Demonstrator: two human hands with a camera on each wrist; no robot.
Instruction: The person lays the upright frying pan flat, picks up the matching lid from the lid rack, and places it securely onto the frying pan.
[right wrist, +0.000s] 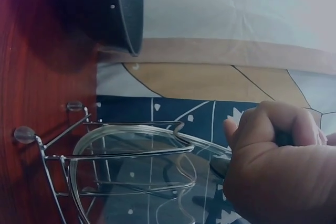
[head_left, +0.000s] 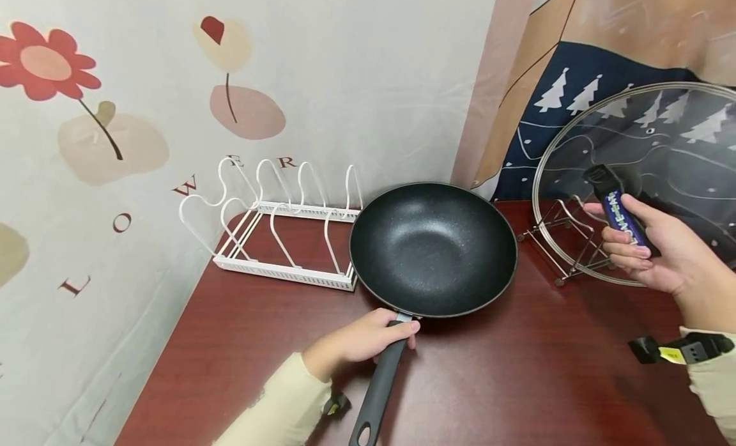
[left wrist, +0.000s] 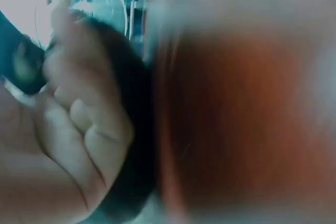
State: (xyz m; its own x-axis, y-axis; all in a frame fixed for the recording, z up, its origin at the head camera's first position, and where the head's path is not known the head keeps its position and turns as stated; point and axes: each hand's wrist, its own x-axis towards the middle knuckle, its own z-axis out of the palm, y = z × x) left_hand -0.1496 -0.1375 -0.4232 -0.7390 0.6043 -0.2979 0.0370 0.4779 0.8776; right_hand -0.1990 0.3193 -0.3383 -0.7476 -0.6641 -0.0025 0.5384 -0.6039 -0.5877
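Observation:
My left hand point(head_left: 374, 336) grips the grey handle point(head_left: 379, 388) of a black wok point(head_left: 431, 241), close to where the handle joins the pan. The wok's inside faces up and toward the head camera. On the right, my right hand point(head_left: 661, 251) holds the black handle point(head_left: 621, 209) of a large glass lid point(head_left: 581, 146), fingers curled round its blue label. The lid stands on edge in a chrome wire rack point(head_left: 566, 273), also seen in the right wrist view with the lid's rim between its wires. The left wrist view is blurred; the left hand point(left wrist: 86, 114) shows there curled.
A white rack point(head_left: 287, 276) with several wavy upright dividers stands left of the wok, its right end close to the pan's rim. Everything is on a dark red wooden table point(head_left: 489, 382). Behind hangs a patterned cloth point(head_left: 356, 82) along the wall.

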